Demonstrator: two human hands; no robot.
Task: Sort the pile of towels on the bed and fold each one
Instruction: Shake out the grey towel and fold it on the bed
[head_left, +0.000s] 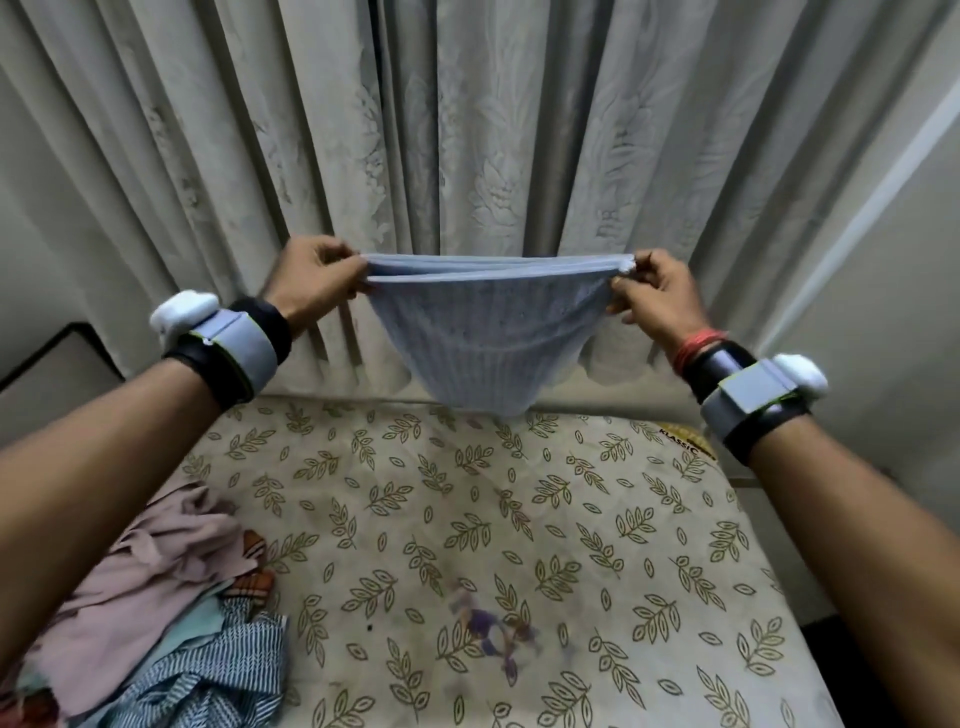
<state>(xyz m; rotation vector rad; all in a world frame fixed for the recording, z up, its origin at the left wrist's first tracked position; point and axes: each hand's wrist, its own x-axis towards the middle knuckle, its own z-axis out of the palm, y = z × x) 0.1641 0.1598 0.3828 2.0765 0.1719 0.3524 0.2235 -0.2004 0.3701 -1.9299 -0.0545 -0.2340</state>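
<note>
My left hand (311, 275) and right hand (652, 296) pinched the top corners of a doubled, ribbed pale-blue towel (485, 338), sagging between my fingers above the leaf-patterned bed (519, 545); the crumpled pile (171, 623) lay below-left.

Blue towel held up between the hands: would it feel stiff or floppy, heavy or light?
Probably floppy: the blue towel sags in a deep curve between the left hand and right hand. Likely light, since fingertip pinches at its corners hold it up.
</note>
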